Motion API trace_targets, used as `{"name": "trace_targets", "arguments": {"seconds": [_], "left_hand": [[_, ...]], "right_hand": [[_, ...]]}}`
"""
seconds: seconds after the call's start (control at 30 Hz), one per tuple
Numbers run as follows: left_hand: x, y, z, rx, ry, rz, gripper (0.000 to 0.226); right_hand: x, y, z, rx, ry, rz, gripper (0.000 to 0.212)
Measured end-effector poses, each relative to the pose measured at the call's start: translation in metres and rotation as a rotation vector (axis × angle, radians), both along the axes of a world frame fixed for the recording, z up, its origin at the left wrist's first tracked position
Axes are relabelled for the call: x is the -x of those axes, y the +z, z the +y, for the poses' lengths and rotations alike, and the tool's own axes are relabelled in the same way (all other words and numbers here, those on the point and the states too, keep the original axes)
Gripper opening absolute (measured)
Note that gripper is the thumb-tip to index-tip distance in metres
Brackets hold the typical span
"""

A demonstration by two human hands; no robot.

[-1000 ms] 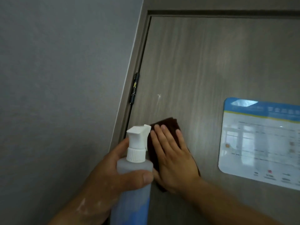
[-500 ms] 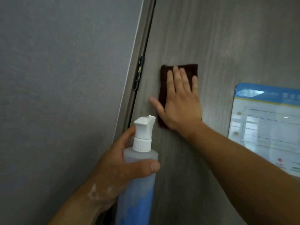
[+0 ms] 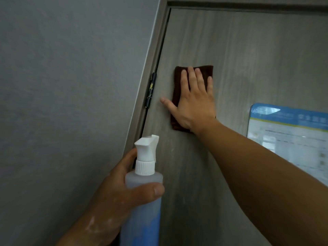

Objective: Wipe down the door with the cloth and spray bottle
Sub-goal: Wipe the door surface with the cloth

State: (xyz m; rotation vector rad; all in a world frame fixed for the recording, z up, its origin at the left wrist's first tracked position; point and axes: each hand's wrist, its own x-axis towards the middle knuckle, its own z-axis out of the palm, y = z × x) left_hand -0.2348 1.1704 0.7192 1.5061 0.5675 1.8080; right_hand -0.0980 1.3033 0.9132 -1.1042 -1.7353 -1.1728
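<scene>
The grey wood-grain door [image 3: 248, 50] fills the right side of the head view. My right hand [image 3: 193, 103] lies flat on a folded dark brown cloth [image 3: 176, 86], pressing it against the door near the hinge side, fingers pointing up and thumb spread left. My left hand [image 3: 119, 190] grips a translucent spray bottle [image 3: 143, 201] with a white nozzle, held upright low in front of the door edge, thumb across its shoulder. The bottle holds blue liquid in its lower part.
A black hinge [image 3: 150, 91] sits in the gap between door and frame [image 3: 150, 68], left of the cloth. A grey wall [image 3: 62, 86] takes up the left. A glossy blue-and-white notice [image 3: 291, 139] is stuck on the door at the right.
My right hand slid the cloth upward along the door from beside the bottle to above hinge level. The view tilted up, so the door's top edge shows again. The bottle stayed put.
</scene>
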Motion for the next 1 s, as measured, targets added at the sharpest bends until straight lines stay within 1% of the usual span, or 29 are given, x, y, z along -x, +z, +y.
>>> {"name": "trace_targets", "arguments": {"seconds": [0.07, 0.1, 0.13, 0.23, 0.3, 0.33, 0.37, 0.47, 0.53, 0.57, 0.63, 0.67, 0.7, 0.77, 0.83, 0.9, 0.93, 0.97, 1.0], "left_hand": [[-0.001, -0.001, 0.000, -0.007, 0.006, 0.008, 0.097], [-0.001, -0.001, -0.001, -0.013, 0.011, 0.017, 0.097], [-0.001, -0.001, -0.002, -0.021, 0.017, 0.027, 0.097], [-0.001, 0.000, -0.008, -0.046, 0.022, 0.045, 0.095], [-0.001, 0.000, -0.012, -0.039, 0.029, 0.056, 0.096], [-0.001, 0.000, -0.012, -0.035, 0.029, 0.056, 0.097], [0.000, -0.001, -0.011, -0.031, 0.027, 0.055, 0.097], [0.000, -0.004, -0.007, -0.005, 0.014, 0.076, 0.099], [0.001, -0.005, -0.005, 0.001, 0.023, 0.083, 0.095], [0.001, -0.006, -0.005, -0.002, 0.028, 0.083, 0.093], [0.000, -0.006, -0.006, -0.010, 0.034, 0.089, 0.090], [0.000, -0.007, -0.006, -0.005, 0.040, 0.089, 0.092], [-0.001, -0.007, -0.005, 0.002, 0.046, 0.084, 0.093], [-0.001, -0.008, -0.004, -0.002, 0.038, 0.076, 0.095], [-0.003, -0.008, -0.005, -0.002, 0.026, 0.087, 0.095], [-0.003, -0.007, -0.007, 0.003, 0.021, 0.108, 0.093], [-0.003, -0.008, -0.007, 0.010, 0.018, 0.119, 0.091], [-0.004, -0.008, -0.007, 0.016, 0.009, 0.125, 0.088], [-0.004, -0.008, -0.006, 0.023, -0.003, 0.122, 0.086]], "right_hand": [[0.005, -0.009, 0.000, -0.008, 0.013, 0.006, 0.102], [0.004, -0.028, -0.001, -0.009, 0.031, -0.017, 0.100], [0.002, -0.055, -0.001, -0.007, 0.051, -0.072, 0.099], [-0.021, -0.164, -0.005, 0.067, 0.121, -0.321, 0.096], [-0.039, -0.207, -0.004, 0.076, 0.118, -0.430, 0.092], [-0.043, -0.206, -0.002, 0.066, 0.107, -0.442, 0.091], [-0.044, -0.191, 0.001, 0.043, 0.092, -0.410, 0.091], [-0.036, -0.097, 0.002, 0.005, 0.038, -0.163, 0.097], [-0.032, -0.028, 0.001, -0.009, 0.016, -0.009, 0.098], [-0.033, -0.004, 0.000, -0.023, 0.014, 0.045, 0.098], [-0.031, 0.014, 0.003, -0.045, 0.018, 0.095, 0.098], [-0.028, 0.006, 0.003, -0.050, 0.026, 0.096, 0.098], [-0.025, -0.014, 0.003, -0.058, 0.034, 0.066, 0.099], [-0.025, -0.083, 0.003, -0.042, 0.063, -0.086, 0.097], [-0.039, -0.181, 0.005, -0.004, 0.101, -0.300, 0.094], [-0.069, -0.270, 0.000, 0.008, 0.084, -0.486, 0.092], [-0.084, -0.297, -0.001, 0.011, 0.068, -0.559, 0.092], [-0.096, -0.306, 0.000, 0.007, 0.066, -0.609, 0.091], [-0.103, -0.298, 0.002, 0.004, 0.078, -0.613, 0.091]]}}
